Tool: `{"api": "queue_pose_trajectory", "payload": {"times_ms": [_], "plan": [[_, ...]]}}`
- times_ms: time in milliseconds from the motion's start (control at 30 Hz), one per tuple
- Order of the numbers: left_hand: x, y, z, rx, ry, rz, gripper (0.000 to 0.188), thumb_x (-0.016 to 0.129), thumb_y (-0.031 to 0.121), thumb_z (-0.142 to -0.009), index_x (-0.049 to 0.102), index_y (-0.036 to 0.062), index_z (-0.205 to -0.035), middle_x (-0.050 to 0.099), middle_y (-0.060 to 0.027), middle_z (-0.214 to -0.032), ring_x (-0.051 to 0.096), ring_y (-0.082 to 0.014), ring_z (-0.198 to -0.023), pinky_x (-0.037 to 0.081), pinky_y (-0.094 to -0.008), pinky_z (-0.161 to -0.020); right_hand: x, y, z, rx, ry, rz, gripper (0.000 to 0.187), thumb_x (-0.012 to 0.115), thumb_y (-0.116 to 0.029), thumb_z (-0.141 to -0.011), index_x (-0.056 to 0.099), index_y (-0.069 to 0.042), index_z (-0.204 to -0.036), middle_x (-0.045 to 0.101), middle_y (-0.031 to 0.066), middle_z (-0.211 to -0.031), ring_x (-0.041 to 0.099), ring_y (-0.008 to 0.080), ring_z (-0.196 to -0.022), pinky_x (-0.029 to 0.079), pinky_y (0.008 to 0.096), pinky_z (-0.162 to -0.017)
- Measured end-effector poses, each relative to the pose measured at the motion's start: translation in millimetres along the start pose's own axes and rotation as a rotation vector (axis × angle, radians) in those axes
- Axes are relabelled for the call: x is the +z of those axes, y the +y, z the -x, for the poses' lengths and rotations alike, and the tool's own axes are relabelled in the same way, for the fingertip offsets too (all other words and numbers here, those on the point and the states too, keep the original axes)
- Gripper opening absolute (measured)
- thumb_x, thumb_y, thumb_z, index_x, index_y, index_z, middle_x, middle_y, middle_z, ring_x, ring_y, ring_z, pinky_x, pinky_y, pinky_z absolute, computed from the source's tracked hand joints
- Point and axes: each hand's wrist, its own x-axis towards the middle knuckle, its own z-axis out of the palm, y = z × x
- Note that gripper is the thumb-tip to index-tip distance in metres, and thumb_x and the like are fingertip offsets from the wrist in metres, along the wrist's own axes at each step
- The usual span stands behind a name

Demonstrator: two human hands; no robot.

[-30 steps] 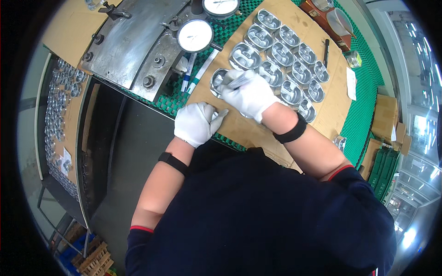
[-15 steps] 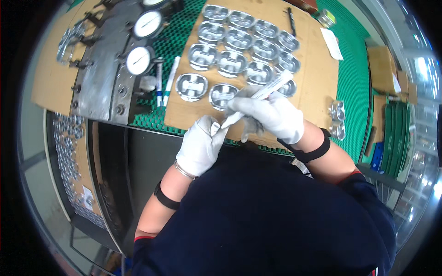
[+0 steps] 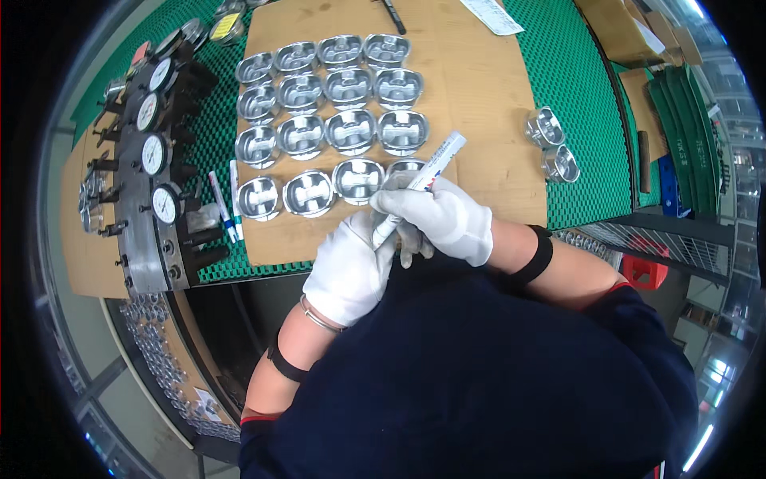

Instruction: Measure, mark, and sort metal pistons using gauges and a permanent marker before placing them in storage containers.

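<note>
Right hand [image 3: 448, 217], white-gloved: fingers clamped on a white marker [image 3: 435, 169], which slants from far right down to near left. My left hand [image 3: 349, 267], also gloved, meets it at the near end, thumb and fingers closed about that low end; the tip itself is hidden among the fingers. Marker sits in front of my chest, just over the near edge of a cardboard sheet [image 3: 487, 120].

On the cardboard: pistons [image 3: 349, 132], bright metal, four rows of four, hollow sides mostly up. Nearest row lies just beyond my hands; its rightmost piece is partly covered by the marker and the right hand. A black pen [image 3: 394, 16] lies at the far side, a paper sheet [image 3: 491, 14] to the right of it.

Right edge of the cardboard: two more pistons, one beyond the other, near the green-matted counter [image 3: 574, 72].

Left of the cardboard: a blue-tipped marker [image 3: 219, 199] and a green-tipped marker [image 3: 236, 199], side by side on the mat. Further left, a steel block [image 3: 148, 255] with four round dials [image 3: 154, 154] in a line.

Low on the left, a shelf crowded with small metal parts [image 3: 159, 343]. Far right, green crates [image 3: 686, 140].
</note>
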Motion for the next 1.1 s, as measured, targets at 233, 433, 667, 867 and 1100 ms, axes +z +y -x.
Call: {"api": "queue_pose_trajectory", "payload": {"times_ms": [233, 433, 667, 867, 1100], "plan": [[28.3, 23.4, -22.1, 0.002, -0.074, -0.168, 0.032, 0.059, 0.024, -0.088, 0.053, 0.0015, -0.11, 0.064, -0.0244, -0.096, 0.063, -0.0417, -0.079, 0.051, -0.0464, -0.07, -41.5, 23.0, 34.2, 0.145, 0.0, -0.173, 0.045, 0.049, -0.044, -0.095, 0.067, -0.004, -0.1, 0.069, 0.0088, -0.078, 0.065, 0.0147, -0.06, 0.049, 0.0238, -0.053], [-18.0, -32.9, -41.3, -0.001, 0.39, -0.811, 0.082, 0.078, 0.038, -0.076, 0.038, 0.01, -0.142, 0.048, -0.0236, -0.136, 0.059, -0.0416, -0.107, 0.051, -0.0435, -0.09, -191.3, 64.2, 113.6, -0.485, 0.877, 1.083, 0.028, 0.057, -0.021, -0.094, 0.063, -0.005, -0.115, 0.065, 0.0127, -0.113, 0.068, 0.0243, -0.092, 0.054, 0.0328, -0.08], [-70.8, -58.6, -65.1, -0.423, 0.097, -0.909, 0.092, 0.08, 0.033, -0.073, 0.031, 0.0224, -0.15, 0.02, -0.0227, -0.156, 0.028, -0.0403, -0.14, 0.033, -0.0438, -0.11, -324.6, 163.0, 206.8, 0.447, 1.245, 1.326, 0.054, 0.049, -0.003, -0.086, 0.049, -0.02, -0.137, 0.063, 0.0203, -0.113, 0.063, 0.0376, -0.101, 0.05, 0.0455, -0.087], [-70.5, -61.9, -92.6, -0.547, -0.106, -0.863, 0.075, 0.061, 0.023, -0.084, 0.029, 0.0215, -0.152, 0.032, -0.0226, -0.152, 0.042, -0.0348, -0.135, 0.036, -0.0446, -0.11, -268.7, 135.1, 182.6, 0.038, 1.362, 1.234, 0.055, 0.057, -0.003, -0.084, 0.046, -0.007, -0.138, 0.058, 0.0189, -0.127, 0.059, 0.0372, -0.111, 0.048, 0.0432, -0.094], [-75.3, -72.1, -72.7, -0.457, 0.111, -0.778, 0.047, 0.07, 0.02, -0.078, 0.06, 0.0099, -0.123, 0.063, -0.0214, -0.119, 0.061, -0.0362, -0.11, 0.048, -0.0428, -0.093, -23.3, 9.4, 18.2, -0.296, 0.52, 1.16, 0.055, 0.06, -0.031, -0.089, 0.045, -0.012, -0.138, 0.05, 0.0233, -0.134, 0.063, 0.0374, -0.104, 0.052, 0.0445, -0.087]]}}
